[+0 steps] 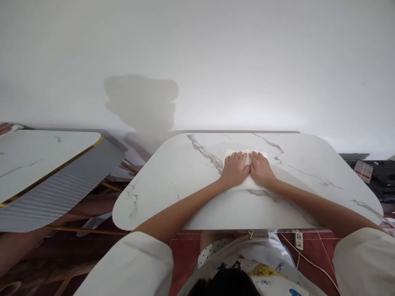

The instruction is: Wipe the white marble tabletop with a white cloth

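Observation:
A white folded cloth or paper (pixel 247 155) lies on the white marble-patterned table (pixel 173 181), near its middle. My left hand (pixel 235 168) lies flat on it, fingers stretched toward the far edge. My right hand (pixel 261 168) lies flat beside it, thumbs nearly touching. Both palms press down on the white sheet and cover most of it. Only its far edge and a strip near my wrists show.
A second marble-topped table with a gold edge (pixel 46 164) stands at the left. A dark device (pixel 373 172) sits at the right. A white power strip and cable (pixel 298 240) lie on the red tiled floor. A white wall rises behind.

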Demonstrator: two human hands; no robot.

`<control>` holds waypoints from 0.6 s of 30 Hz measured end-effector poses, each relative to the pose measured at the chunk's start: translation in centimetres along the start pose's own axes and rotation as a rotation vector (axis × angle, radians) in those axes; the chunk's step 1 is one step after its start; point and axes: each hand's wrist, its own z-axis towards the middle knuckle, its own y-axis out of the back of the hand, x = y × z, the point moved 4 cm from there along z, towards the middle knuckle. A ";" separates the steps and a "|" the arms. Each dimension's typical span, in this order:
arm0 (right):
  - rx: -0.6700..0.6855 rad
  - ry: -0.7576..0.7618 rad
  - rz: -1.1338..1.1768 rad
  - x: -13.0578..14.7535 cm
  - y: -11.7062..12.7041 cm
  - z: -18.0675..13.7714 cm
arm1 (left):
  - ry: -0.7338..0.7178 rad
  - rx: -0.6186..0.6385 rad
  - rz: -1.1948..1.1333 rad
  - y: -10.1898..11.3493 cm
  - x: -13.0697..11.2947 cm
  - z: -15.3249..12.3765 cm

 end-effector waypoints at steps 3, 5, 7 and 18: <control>-0.021 0.013 0.011 -0.3 0.0 1.6 | -0.003 -0.024 -0.023 0.0 0.7 1.6; -0.032 0.026 0.010 -0.5 -0.2 2.7 | -0.011 -0.033 -0.035 0.0 1.1 2.6; -0.041 0.032 -0.001 -0.9 -0.4 3.8 | -0.017 -0.033 -0.036 0.0 1.5 3.5; -0.077 0.068 -0.047 -2.6 -1.3 10.3 | -0.012 -0.019 0.001 -0.7 3.9 9.6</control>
